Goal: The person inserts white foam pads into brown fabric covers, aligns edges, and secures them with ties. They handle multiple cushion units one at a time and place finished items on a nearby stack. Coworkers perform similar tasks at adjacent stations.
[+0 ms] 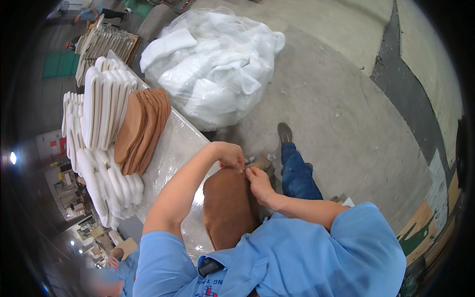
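A brown, leather-like cushion (225,208) lies against my front, partly on the table's near edge. At its far right corner, my left hand (230,155) is closed, with fingertips pinched on the cushion's edge. My right hand (260,185) pinches the same edge close beside it, its thumb and fingers pressed together. Any small part between the fingertips is too small to make out. To the left, brown cushion covers (141,131) lie in a fanned stack, leaning on white padded pieces (106,106).
The pale table (173,143) runs from my front to the far left. Beyond it sits a big plastic-wrapped bundle of white wadding (213,69) on the grey floor (336,104). More stacked pads (101,47) stand farther off. Another person (121,267) is at lower left.
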`<state>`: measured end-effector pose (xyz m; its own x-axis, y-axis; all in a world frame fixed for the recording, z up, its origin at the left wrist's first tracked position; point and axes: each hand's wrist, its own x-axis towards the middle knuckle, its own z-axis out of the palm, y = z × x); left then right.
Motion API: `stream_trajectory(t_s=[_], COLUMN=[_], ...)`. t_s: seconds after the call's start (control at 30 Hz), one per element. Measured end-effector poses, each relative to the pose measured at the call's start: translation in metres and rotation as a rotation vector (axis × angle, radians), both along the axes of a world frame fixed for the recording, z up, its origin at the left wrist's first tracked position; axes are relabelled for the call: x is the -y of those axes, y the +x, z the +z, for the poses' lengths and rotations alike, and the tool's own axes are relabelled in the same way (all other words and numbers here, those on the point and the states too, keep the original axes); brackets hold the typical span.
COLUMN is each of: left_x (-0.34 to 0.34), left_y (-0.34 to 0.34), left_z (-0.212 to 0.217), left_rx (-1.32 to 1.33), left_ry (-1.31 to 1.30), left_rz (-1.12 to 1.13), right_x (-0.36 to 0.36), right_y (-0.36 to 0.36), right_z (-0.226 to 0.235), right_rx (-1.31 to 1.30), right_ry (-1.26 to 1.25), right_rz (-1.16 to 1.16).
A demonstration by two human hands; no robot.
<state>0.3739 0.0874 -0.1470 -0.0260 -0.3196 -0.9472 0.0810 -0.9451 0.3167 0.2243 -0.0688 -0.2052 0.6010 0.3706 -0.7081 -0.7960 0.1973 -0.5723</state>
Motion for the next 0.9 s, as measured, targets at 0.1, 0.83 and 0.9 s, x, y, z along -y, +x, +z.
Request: stream_trajectory(t_s=[0.1,0.83,0.9], left_x=[-0.004,0.015,0.023], left_y=[-0.009,-0.049,-0.049], left_z=[-0.002,-0.073,-0.074], left_rx=[0.049,0.703,0.698], left_ry=[-0.051,-0.048,-0.053], left_rz=[0.252,1.098,1.137], right_x=[0.001,0.009,0.013], right_y=[-0.001,0.072,0.078], right_z=[-0.013,-0.024,-0.022], right_rx=[-0.025,-0.261,-0.288], right_ry=[-0.03,0.022,-0.023], right_rz=[-0.023,-0.219,-0.219])
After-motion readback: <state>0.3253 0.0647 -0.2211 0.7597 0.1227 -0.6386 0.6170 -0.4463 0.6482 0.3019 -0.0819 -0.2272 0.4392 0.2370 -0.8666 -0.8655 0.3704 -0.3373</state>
